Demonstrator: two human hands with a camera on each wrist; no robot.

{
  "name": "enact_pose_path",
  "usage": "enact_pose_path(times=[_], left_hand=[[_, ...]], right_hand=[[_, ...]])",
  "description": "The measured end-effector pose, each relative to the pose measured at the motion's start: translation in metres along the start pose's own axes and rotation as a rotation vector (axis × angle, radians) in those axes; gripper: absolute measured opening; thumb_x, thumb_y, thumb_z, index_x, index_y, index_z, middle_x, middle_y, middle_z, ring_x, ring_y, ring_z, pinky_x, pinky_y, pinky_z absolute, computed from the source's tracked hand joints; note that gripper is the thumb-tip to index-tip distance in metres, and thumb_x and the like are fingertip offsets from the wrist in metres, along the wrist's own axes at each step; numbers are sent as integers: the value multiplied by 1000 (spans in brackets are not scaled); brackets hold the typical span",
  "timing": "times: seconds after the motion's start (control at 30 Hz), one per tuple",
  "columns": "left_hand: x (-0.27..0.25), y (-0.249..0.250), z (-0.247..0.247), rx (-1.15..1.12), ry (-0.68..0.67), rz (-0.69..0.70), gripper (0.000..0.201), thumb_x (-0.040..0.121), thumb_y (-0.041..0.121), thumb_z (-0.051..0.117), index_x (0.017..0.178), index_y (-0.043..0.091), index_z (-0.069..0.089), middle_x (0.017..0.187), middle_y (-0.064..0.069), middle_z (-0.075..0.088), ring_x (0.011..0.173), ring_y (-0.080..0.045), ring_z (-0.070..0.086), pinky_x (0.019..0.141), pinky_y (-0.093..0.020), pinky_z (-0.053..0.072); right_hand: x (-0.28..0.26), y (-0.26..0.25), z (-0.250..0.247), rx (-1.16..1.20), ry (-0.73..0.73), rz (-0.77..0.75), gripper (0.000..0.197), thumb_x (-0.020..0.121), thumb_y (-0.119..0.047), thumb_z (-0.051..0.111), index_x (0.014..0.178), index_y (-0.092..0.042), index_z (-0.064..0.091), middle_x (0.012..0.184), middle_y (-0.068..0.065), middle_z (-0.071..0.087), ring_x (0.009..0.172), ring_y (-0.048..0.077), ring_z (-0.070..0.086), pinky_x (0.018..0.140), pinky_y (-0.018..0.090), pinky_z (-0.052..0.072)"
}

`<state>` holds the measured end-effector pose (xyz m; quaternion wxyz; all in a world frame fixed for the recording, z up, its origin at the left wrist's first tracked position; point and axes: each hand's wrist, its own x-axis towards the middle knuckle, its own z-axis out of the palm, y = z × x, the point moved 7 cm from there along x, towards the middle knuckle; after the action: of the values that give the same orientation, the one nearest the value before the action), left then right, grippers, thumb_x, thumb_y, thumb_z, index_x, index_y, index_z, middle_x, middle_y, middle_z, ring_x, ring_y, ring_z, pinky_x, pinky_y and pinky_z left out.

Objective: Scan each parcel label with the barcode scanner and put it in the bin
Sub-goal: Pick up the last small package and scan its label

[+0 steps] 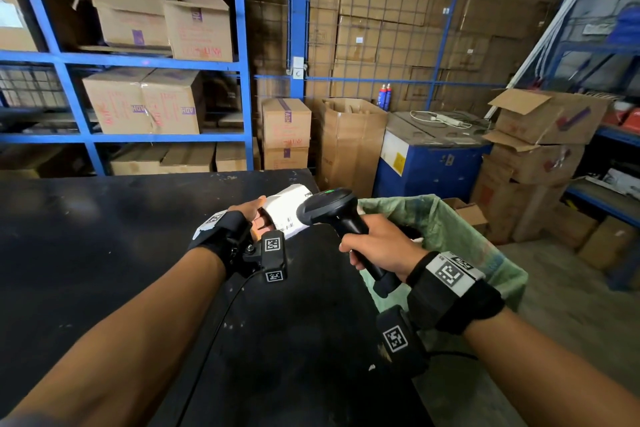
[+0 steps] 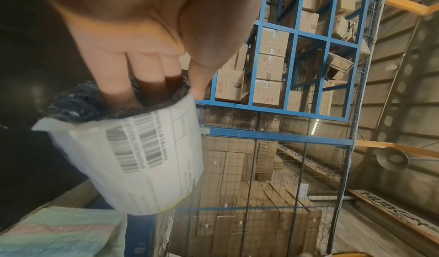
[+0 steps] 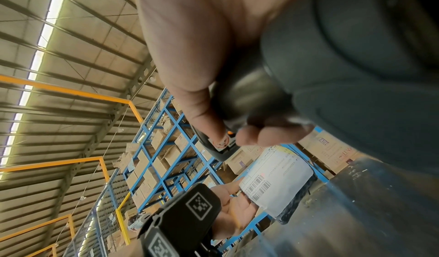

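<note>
Both forearms reach fwd over the black table (image 1: pixel 104 236), each w/ a black wrist strap carrying square markers. Left hand (image 1: pixel 254 218) grasps the parcel (image 1: pixel 289 210): thumb on the white label (image 2: pixel 147 152), fingers tucked into the black wrapping under it. Parcel is lifted off the table near its right edge, label w/ barcodes turned toward the scanner. Right hand (image 1: pixel 375 246) is clenched round the handle of the black barcode scanner (image 1: pixel 334 215), whose head sits just beside the label; touching or not, can't tell. A green light shows on top of the head. Bin (image 1: pixel 450 229) w/ a green liner stands just right of the table, below the right wrist. Blue racks (image 1: pixel 239 45) w/ cardboard boxes (image 1: pixel 145 100) stand behind.
</note>
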<state>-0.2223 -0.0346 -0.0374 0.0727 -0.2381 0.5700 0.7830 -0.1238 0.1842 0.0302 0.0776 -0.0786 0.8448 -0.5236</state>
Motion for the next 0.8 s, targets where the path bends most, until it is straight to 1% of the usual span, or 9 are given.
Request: enact_pose_path(times=[0.03,0.07,0.13,0.23,0.33,0.47,0.57,0.7,0.8], left_hand=[[-2,2,-1,10,6,9,53,97,30,52,142,5,41,99,-24,72,85,-27,74,89,-40,53],[-3,4,-3,23,20,11,53,95,32,56,139,5,46,96,-20,72,85,-29,73,78,-41,57],[12,3,-13,48,52,-6,54,90,35,63,132,3,51,122,-16,65,106,-32,67,71,-45,55],[24,2,-19,26,42,-22,44,91,30,63,124,2,58,117,-15,64,104,-33,65,71,-49,55],[9,5,-17,31,44,-6,44,92,28,60,127,2,57,120,-16,65,101,-32,64,71,-47,53],[3,5,-20,26,59,8,42,94,23,58,131,3,55,129,-16,62,116,-31,62,78,-44,50],[0,5,-18,10,43,14,41,96,23,55,132,4,54,125,-15,62,102,-29,65,77,-42,49],[-5,6,-14,-18,5,-3,40,98,24,51,133,7,53,132,-14,60,120,-30,59,76,-43,49],[-9,7,-11,-38,-14,-16,39,98,25,50,133,6,53,131,-14,60,120,-30,59,77,-42,49]], right_hand=[[0,-1,1,-6,-5,0,9,81,-4,61,75,-6,55,58,7,54,51,13,55,51,26,47],[1,-2,2,-12,-9,1,8,81,-4,61,76,-6,55,59,7,55,52,14,55,52,26,48],[1,-4,2,-24,-15,1,8,81,-4,61,76,-6,56,59,8,55,52,14,55,52,26,47],[2,-6,3,-31,-20,-2,6,82,-4,60,77,-6,56,59,7,55,52,14,55,52,26,47],[1,-6,6,-31,-33,1,8,82,-4,60,76,-6,55,58,6,54,50,13,54,50,25,46],[0,-5,11,-33,-54,7,6,82,-3,59,78,-5,55,58,7,53,49,12,53,49,25,45],[-2,-5,14,-32,-65,14,4,83,-3,59,82,-3,55,58,6,53,47,11,53,48,24,44],[-6,-5,15,-45,-71,17,6,83,-4,58,79,-4,54,58,7,52,45,9,52,48,23,44],[-7,-6,14,-47,-71,19,6,82,-4,57,77,-4,54,58,7,52,43,8,51,48,24,43]])
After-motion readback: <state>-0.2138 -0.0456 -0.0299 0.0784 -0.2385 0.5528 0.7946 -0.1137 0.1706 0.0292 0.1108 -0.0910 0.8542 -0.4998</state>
